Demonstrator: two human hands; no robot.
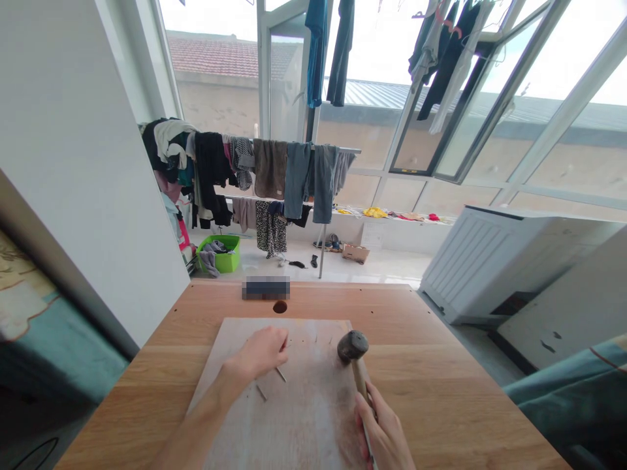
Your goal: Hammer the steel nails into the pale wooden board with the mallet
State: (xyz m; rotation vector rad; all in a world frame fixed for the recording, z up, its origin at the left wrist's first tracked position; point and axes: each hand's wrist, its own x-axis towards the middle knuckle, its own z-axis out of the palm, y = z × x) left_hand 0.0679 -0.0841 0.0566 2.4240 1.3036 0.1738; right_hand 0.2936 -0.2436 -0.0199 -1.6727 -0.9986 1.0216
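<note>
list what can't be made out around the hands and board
All in the head view:
1. What the left hand pinches, if anything: hidden under the hand itself.
2. The hammer handle's end: covered by the right hand and cut off by the bottom edge.
3. The patch at the far side of the table: blurred out.
4. Nails on the board: too small to count.

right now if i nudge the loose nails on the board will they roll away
They probably roll a little: the loose nails lie flat on the smooth board. Being thin, they likely feel light and stiff, and could skid easily.
</note>
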